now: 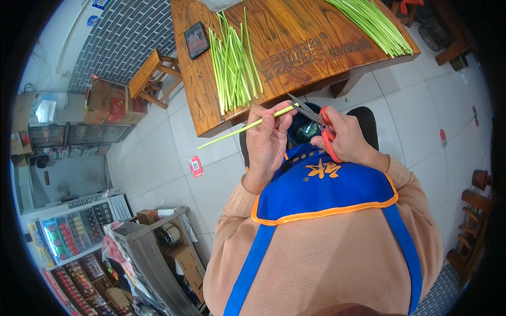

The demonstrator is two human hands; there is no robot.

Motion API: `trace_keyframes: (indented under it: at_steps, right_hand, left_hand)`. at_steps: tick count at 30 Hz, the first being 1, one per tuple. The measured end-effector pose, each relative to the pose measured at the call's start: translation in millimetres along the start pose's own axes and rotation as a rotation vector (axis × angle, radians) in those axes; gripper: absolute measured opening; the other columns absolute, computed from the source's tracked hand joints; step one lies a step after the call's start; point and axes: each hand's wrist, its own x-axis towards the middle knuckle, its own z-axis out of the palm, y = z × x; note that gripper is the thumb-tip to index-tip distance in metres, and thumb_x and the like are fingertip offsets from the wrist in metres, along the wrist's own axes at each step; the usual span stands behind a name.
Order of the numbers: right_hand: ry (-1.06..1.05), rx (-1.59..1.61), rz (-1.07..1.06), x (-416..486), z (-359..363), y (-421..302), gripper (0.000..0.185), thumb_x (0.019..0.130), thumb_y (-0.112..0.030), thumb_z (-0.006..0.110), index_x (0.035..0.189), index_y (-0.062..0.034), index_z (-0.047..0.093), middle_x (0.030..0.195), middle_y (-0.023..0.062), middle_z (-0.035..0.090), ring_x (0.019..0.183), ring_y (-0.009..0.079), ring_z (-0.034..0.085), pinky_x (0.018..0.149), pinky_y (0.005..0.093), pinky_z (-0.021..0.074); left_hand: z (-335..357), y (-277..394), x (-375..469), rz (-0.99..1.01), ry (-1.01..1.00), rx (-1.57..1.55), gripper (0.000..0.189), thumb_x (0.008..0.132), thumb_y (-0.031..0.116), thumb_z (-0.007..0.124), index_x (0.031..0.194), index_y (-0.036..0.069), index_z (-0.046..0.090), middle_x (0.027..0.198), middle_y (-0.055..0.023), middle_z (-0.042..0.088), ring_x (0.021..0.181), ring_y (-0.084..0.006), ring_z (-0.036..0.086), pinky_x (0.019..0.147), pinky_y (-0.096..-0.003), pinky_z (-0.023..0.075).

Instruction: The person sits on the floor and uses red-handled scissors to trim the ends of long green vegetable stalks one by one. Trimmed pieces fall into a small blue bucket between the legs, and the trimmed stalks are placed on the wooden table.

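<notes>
My left hand (267, 136) holds one thin green stalk (245, 127) between thumb and fingers, its long end slanting down to the left. Red-handled scissors (314, 114) are in my right hand (348, 136), with their blades parted around the stalk's upper tip. Beneath the blades is a dark bucket (304, 130) with something green inside, partly hidden by my hands and the apron. On the wooden table (292, 85) ahead lie a loose bunch of green stalks (233, 71) at the left and a larger bundle (375, 27) at the far right.
A phone (197, 40) lies on the table left of the loose bunch, and a clear plastic bag (219, 4) is at the far edge. A wooden stool (152, 77) stands left of the table. A metal rack (158, 256) is at the lower left, near a display fridge (79, 227).
</notes>
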Motion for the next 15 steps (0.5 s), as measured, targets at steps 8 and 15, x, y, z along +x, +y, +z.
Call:
trace_keyframes:
  at_steps: [8,15]
  right_hand:
    - [0.015,-0.018,-0.015,-1.0,0.1,-0.2,0.055,0.074,-0.038,0.085,0.099,-0.0034,0.052,0.076,0.0139,0.061,0.065,0.0331,0.064,0.057,0.0383,0.0503]
    - [0.033,-0.044,-0.025,-1.2,-0.8,-2.7,0.056,0.073,-0.039,0.086,0.100,-0.0029,0.052,0.077,0.0143,0.061,0.065,0.0332,0.064,0.057,0.0380,0.0506]
  left_hand:
    - [0.0,-1.6,-0.8,-0.017,0.011,-0.038,0.013,0.100,0.016,0.056,0.100,0.003,0.052,0.120,-0.0265,0.063,0.108,-0.0308,0.067,0.090,-0.0296,0.0594]
    - [2.1,-1.1,-2.9,-0.028,0.026,-0.040,0.012,0.100,0.015,0.056,0.101,0.003,0.052,0.122,-0.0262,0.062,0.108,-0.0287,0.066,0.092,-0.0283,0.0585]
